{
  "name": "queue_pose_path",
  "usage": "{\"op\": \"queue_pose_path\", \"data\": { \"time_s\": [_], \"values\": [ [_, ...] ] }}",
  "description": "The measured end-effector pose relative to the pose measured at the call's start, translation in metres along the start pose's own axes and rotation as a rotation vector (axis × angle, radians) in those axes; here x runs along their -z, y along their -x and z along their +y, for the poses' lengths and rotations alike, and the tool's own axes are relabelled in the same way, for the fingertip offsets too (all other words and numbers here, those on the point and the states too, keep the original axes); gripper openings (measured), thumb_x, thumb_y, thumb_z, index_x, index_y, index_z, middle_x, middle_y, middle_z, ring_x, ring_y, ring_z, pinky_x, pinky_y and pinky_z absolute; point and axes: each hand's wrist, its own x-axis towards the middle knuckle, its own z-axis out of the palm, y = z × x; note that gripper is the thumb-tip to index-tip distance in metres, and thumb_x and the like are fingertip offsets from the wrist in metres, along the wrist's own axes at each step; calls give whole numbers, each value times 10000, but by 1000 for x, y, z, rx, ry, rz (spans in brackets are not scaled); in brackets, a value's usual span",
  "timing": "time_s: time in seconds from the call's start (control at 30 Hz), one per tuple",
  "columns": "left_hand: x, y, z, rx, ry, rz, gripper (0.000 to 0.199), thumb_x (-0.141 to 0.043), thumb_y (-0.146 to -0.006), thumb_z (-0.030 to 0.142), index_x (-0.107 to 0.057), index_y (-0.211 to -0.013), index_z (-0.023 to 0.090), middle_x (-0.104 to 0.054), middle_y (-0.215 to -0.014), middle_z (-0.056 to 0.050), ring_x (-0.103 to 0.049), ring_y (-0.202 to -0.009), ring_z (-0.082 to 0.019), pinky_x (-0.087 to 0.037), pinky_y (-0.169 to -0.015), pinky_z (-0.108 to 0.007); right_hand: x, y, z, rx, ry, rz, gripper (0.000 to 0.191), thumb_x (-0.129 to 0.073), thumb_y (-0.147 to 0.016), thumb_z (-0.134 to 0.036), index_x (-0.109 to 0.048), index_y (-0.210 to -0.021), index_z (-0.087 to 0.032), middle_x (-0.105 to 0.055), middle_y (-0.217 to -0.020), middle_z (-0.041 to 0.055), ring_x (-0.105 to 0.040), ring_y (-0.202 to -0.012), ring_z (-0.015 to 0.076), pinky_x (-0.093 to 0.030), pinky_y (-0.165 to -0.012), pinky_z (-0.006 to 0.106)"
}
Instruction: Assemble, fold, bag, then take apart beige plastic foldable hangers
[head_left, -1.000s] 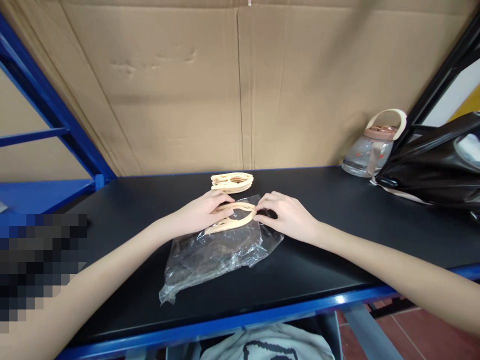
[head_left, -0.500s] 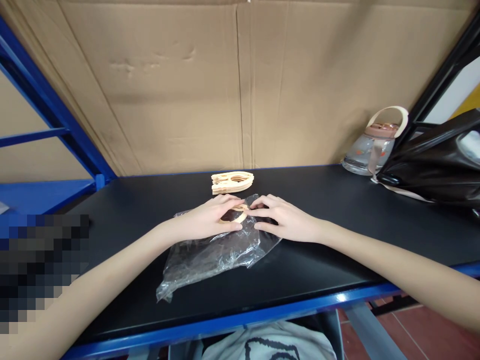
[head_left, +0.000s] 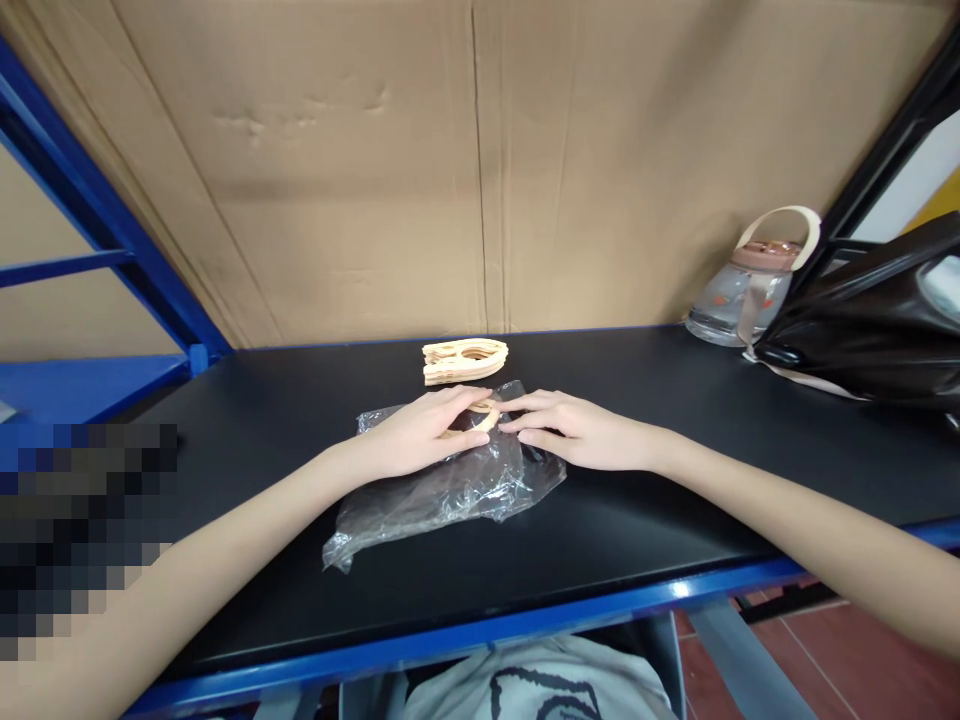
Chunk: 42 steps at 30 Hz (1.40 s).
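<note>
My left hand (head_left: 426, 432) is curled round a cream, curved piece (head_left: 487, 418) that looks like a folded plastic hanger; fingers lie over its far side and the thumb along its near side. Part of the piece is hidden under the hand. From the right, my right hand (head_left: 581, 430) reaches in with fingers stretched out, the fingertips at the piece's rounded end. Underneath both hands, a crumpled clear plastic bag (head_left: 427, 508) lies flat on the black table (head_left: 645, 540). Just beyond them sits a stack of several similar cream pieces (head_left: 465, 362), rounded ends to the right.
A clear water bottle (head_left: 739, 295) with a pink lid and cream handle stands at the back right, beside a shiny black bag (head_left: 877, 330). Cardboard (head_left: 337, 200) walls the back. A blue metal frame (head_left: 142, 240) rises at the left.
The plastic bag's near corner has shifted slightly up and right. My right hand's fingers have straightened towards the cream piece, and the piece has moved slightly right with my left hand.
</note>
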Motion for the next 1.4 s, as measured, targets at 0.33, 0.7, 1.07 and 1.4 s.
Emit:
{"op": "queue_pose_path", "data": {
  "time_s": [0.33,0.7,1.07,1.4],
  "values": [
    [0,0,2,-13,15,7,565,-350,-979,510,-321,-1441,186,-385,-1493,-108,-383,-1349,-236,-322,-1103,-415,-1,0,-9,-32,90,-49,433,-304,-1019,-401,-530,-1334,-207,-459,-1379,72,-447,-1186,244,-351,-1026,471],
    [64,13,-8,126,79,-382,625,-613,-816,536,-440,-1370,305,-467,-1417,-43,-452,-1273,-262,-392,-1033,-355,4,4,-13,15,79,-19,441,-407,-983,-458,-571,-1294,-191,-540,-1306,68,-491,-1124,230,-376,-990,414],
    [58,12,2,155,44,-329,616,-650,-763,464,-478,-1330,295,-495,-1379,-43,-480,-1242,-264,-424,-994,-355,6,7,-12,123,-67,-95,453,-428,-982,-446,-538,-1328,-176,-462,-1442,91,-371,-1345,210,-284,-1085,413],
    [54,10,6,157,-6,-284,587,-639,-771,436,-491,-1312,262,-482,-1402,-39,-440,-1290,-249,-394,-1045,-359,-7,4,-14,94,-42,-152,695,-433,-950,-537,-279,-1480,-113,-236,-1544,115,-137,-1455,212,-139,-1180,421]
  ]
}}
